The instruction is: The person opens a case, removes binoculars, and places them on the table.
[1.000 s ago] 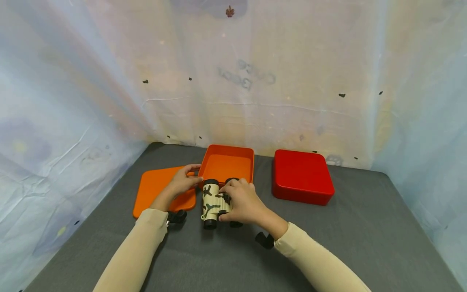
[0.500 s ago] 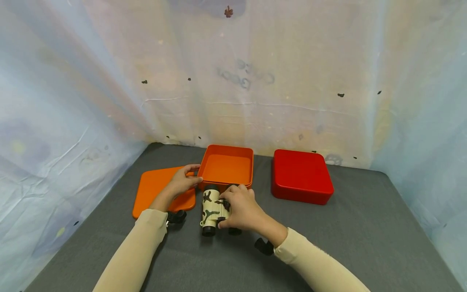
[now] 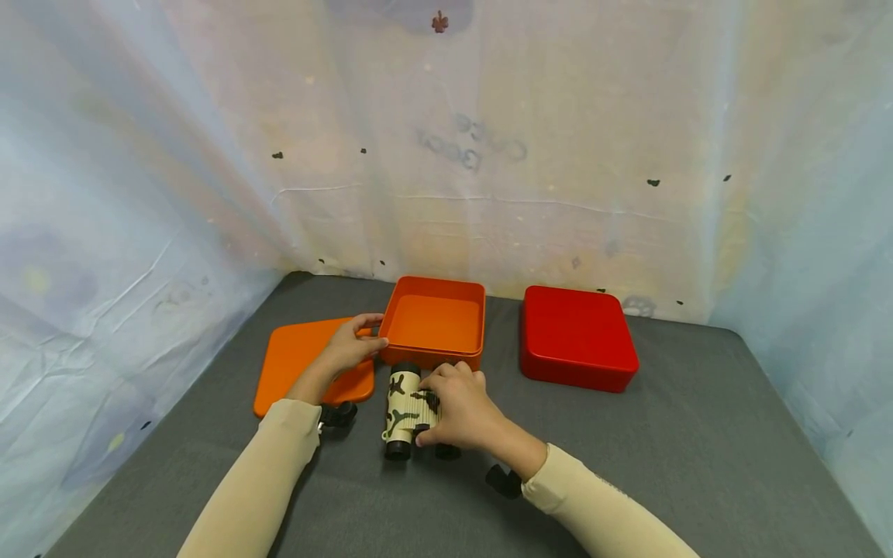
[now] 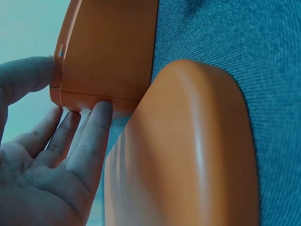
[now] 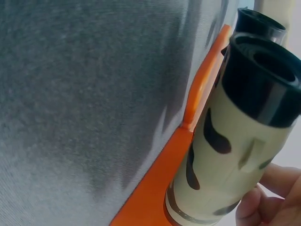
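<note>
The binoculars (image 3: 402,403) were held at the front of the orange box (image 3: 436,318), the far ends of the barrels close to its near wall. The step in hand was judged to be the handling of the binoculars, with the box steadied alongside. Whether they were borne wholly by the hand or partly by the table (image 3: 663,465) could not be told.

By the right hand (image 3: 463,411) the right barrel was gripped from above — the thumb was set at the near end, the fingers were bent over the far part. That barrel was largely hidden by the hand. By the left hand (image 3: 346,349) nothing was clasped: the thumb was laid against the rim at the near left corner of the box, and the spread, slightly bent fingers were rested on its left wall.

For the next move, a secure grip on the barrels and clearance from the box wall were judged to be called for.

The lid (image 3: 300,356) was laid flat, partly beneath the left hand; the red box (image 3: 579,333) was set apart, to the right.
</note>
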